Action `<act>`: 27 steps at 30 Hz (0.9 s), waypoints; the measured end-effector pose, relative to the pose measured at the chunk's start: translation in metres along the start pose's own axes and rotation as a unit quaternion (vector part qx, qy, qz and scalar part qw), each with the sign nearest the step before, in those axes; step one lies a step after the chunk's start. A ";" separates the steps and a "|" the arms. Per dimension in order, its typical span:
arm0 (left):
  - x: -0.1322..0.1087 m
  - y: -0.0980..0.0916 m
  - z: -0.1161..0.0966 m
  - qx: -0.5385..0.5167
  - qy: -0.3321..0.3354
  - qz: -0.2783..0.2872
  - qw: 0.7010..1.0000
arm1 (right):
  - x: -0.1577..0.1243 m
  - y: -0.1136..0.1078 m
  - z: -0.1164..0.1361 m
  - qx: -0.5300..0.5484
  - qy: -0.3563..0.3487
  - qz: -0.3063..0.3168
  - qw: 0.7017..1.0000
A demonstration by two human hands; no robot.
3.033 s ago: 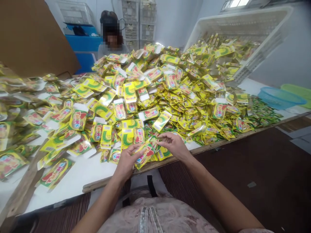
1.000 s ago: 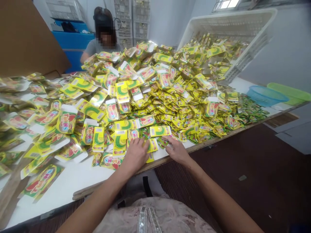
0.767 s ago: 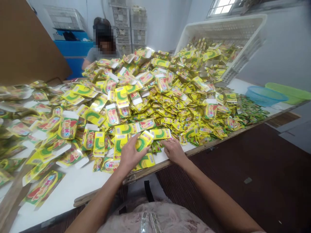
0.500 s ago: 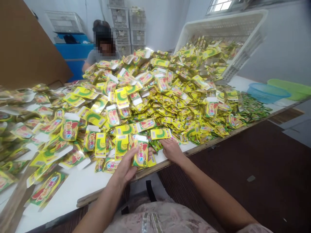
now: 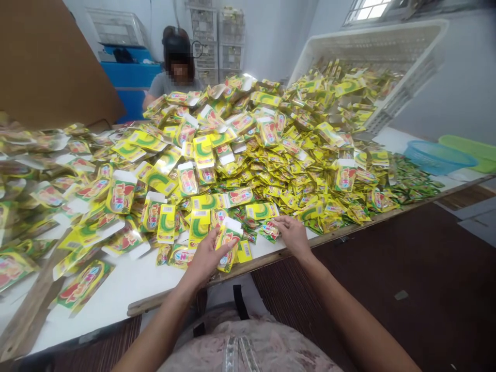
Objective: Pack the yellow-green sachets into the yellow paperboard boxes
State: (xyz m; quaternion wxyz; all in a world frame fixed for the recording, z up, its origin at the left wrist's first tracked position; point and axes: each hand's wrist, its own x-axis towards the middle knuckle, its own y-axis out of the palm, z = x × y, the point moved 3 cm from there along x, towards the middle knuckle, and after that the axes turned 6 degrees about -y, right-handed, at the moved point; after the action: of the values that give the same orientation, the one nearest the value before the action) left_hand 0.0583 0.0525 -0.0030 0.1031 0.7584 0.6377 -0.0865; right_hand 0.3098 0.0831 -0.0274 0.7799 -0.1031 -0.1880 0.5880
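Observation:
My left hand (image 5: 209,253) grips a small yellow-and-green printed carton (image 5: 227,243) near the table's front edge, its white flap open at the top. Just right of it, my right hand (image 5: 293,235) pinches a small shiny printed sachet (image 5: 270,230) between thumb and fingers. A flat yellow carton (image 5: 262,211) lies right behind that sachet. Around both hands lie more cartons, many with white flaps up. Behind my right hand rises a heap of small yellow sachets (image 5: 287,165), with cartons spread over its top and left side.
A white plastic crate (image 5: 372,39) lies tipped at the back right, spilling packets onto the table. Blue (image 5: 439,157) and green (image 5: 470,150) baskets stand at the right. Wooden edging (image 5: 271,258) lines the front. Across the heap sits a person (image 5: 176,77). A brown board (image 5: 54,67) leans at the left.
My right hand has moved slightly right, away from the pile's edge, with a sachet now showing at its fingertips. My left hand has tilted the carton, its thumb now across the front.

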 end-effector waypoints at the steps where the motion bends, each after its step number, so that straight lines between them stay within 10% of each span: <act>1: -0.001 0.001 -0.001 0.015 -0.003 0.015 1.000 | -0.001 -0.002 0.004 0.048 0.037 -0.007 0.998; 8: 0.002 0.012 0.003 0.043 0.004 0.058 0.997 | -0.021 0.021 0.049 0.221 0.078 0.067 0.970; 18: -0.006 0.009 -0.002 0.018 -0.047 0.121 0.991 | -0.016 0.020 0.069 0.100 -0.088 0.191 0.972; 27: -0.010 0.017 -0.003 -0.032 -0.114 0.157 0.980 | -0.011 0.031 0.090 -0.055 -0.179 0.384 0.904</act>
State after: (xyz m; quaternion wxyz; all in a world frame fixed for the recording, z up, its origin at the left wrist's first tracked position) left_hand 0.0738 0.0413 0.0029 0.2120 0.8304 0.4973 -0.1349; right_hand 0.2432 0.0761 0.0408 0.4396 -0.1031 -0.3027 0.8394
